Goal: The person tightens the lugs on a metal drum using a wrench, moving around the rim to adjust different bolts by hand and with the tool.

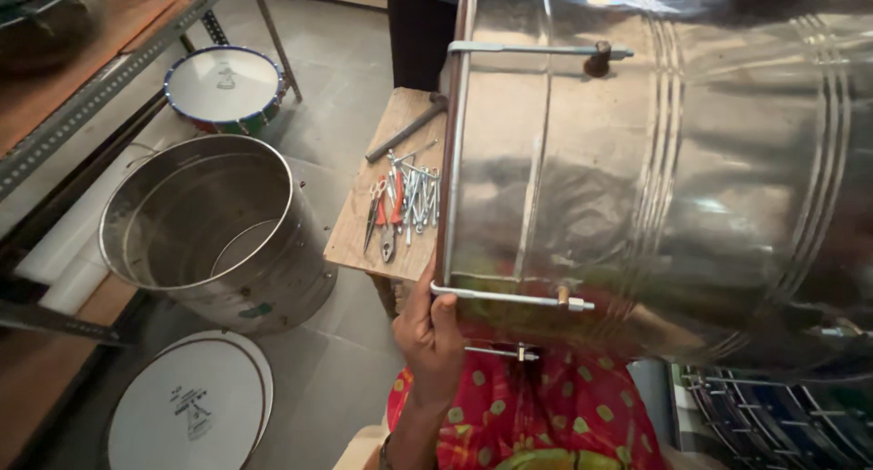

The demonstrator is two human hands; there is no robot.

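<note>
**A:** Big shiny steel drum shell (655, 179) fills the right side of the view, lying on its side across the person's lap, its rim facing left over the edge of the small wooden table (359, 238).

**B:** And the hands?

**A:** The left hand (429, 335) is up at the lower rim, fingers curled around the edge right by a metal tension rod (509, 296) with its brass nut. That's a grip on the shell. The right hand I can't find; it's out of sight, so no call there.

**B:** What's on the table?

**A:** A cluster of loose tension rods (420, 197), red-handled pliers (391, 217), and a hammer (406, 129) lying at an angle near the far end. All just beside the drum's rim.

**B:** Further out?

**A:** On the floor to the left, an open steel shell (218, 229) standing upright, hollow. In front of it, white round drum heads (191, 406) lying flat. Farther back, a finished drum with a blue rim (227, 88) leaning under a metal rack (109, 79). Someone in dark clothing (418, 34) stands behind the table.
</note>
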